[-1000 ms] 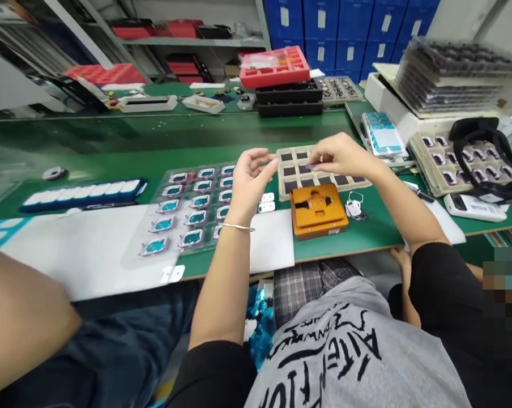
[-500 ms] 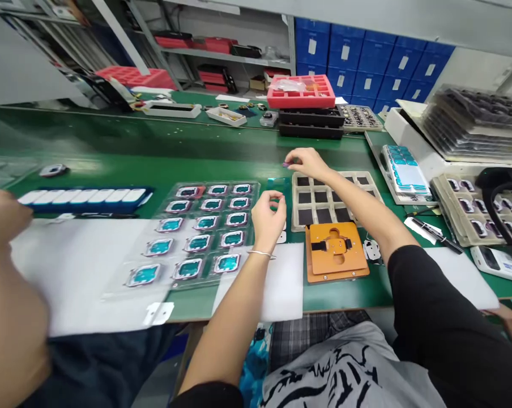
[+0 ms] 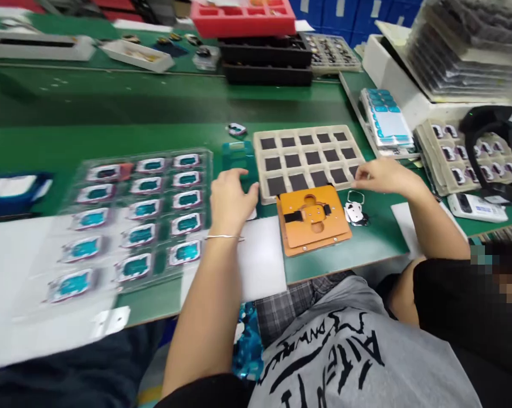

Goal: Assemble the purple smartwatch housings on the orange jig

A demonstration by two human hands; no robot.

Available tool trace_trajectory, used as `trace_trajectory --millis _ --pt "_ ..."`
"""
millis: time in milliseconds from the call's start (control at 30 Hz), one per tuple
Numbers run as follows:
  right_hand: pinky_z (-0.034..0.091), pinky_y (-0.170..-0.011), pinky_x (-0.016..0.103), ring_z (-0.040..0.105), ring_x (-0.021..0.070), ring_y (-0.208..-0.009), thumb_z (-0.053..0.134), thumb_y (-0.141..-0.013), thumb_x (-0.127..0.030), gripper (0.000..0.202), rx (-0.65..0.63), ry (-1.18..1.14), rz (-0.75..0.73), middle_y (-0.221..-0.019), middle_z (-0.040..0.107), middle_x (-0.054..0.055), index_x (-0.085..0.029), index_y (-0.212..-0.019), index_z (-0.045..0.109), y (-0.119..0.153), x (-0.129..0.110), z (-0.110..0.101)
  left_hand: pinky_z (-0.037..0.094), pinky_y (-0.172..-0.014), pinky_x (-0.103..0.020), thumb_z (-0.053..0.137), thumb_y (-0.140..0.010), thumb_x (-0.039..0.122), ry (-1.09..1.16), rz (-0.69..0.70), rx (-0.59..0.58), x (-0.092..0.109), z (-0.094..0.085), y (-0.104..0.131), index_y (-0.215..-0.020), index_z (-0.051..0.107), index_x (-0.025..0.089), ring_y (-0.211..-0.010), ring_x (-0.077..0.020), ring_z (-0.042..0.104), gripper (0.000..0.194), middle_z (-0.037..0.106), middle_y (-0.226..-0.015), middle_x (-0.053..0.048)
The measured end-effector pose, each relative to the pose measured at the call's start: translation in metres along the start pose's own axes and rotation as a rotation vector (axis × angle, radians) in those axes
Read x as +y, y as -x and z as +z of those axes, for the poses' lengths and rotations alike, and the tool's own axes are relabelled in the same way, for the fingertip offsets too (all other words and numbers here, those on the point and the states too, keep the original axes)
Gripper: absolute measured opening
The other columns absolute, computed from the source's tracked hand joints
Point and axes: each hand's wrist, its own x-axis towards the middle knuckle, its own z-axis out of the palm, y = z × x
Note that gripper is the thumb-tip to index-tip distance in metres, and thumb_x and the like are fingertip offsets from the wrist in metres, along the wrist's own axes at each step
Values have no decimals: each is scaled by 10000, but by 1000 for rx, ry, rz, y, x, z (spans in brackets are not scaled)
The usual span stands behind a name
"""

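Beige compartmented tray [image 3: 282, 162] — dark squares [image 3: 312, 158] inside — by the right hand [image 3: 385, 175].

- A beige tray [image 3: 302, 159], divided into three rows of five dark-floored compartments, is laid flat between the left hand [image 3: 233, 198] and the right hand [image 3: 377, 174], its near right corner overlapped by the latter's fingertips.
- A teal sheet [image 3: 237, 152] is laid just beyond the left hand, partly hidden by its fingers.
- A small pale-framed part [image 3: 238, 130] is placed farther beyond that hand, apart from the tray.
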Motion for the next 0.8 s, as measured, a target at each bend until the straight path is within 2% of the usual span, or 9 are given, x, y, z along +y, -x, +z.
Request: trace_trajectory --millis 100,233,333,467,567,667,800 --pt "502 -972 388 642 333 -1178 811 -807 -531 596 -117 -51 62 -1271 686 144 -142 -1241 684 27 8 20 448 -1127 -516 650 -852 216 -5 -11 -20 6 -6 1 -1232 654 122 -1269 -349 594 391 654 -1271 -162" --pt "436 -1112 399 494 366 -1365 899 -723 -456 828 -107 -128 42 -1426 556 198 -85 -1394 587 23 -4 42 467 -1117 -543 658 -855 211 -14 -33 -49 19 -16 4 -1242 662 82 -1267 -362 613 408 660 -1280 -187" --pt "451 -1074 400 532 356 -1310 915 -707 -393 744 -73 -156 61 -1351 594 198 -90 -1324 632 16 -13 46 488 -1096 -543 665 -847 204 -29 -48 -63 27 -20 6 -1252 665 60 -1223 -371 644 430 685 -1214 -193" --pt "499 -907 322 642 282 -1122 914 -705 -330 469 -140 -199 10 -1196 680 120 -147 -1094 726 18 -12 44 498 -1084 -529 669 -839 202 -20 -56 -65 31 -22 6 -1252 669 45 -1178 -369 669 442 695 -1174 -191" --pt "485 -868 292 647 261 -1114 930 -674 -317 512 -185 -194 -37 -1213 675 101 -163 -1112 714 24 -10 44 509 -1073 -506 673 -830 215 11 -74 -62 29 -22 6 -1236 678 75 -1135 -334 686 430 698 -1172 -161" --pt "471 -852 304 631 292 -1154 940 -656 -309 616 -183 -144 -31 -1254 662 122 -156 -1194 683 24 -11 45 519 -1056 -465 674 -825 233 46 -88 -55 26 -20 5 -1223 680 104 -1088 -290 693 417 693 -1194 -138" --pt "475 -747 314 679 300 -1027 961 -621 -272 600 -209 -141 4 -1137 718 117 -142 -1152 713 16 -16 44 522 -1051 -450 679 -815 225 74 -76 -29 22 -16 4 -1204 676 114 -1089 -278 684 405 695 -1201 -133"
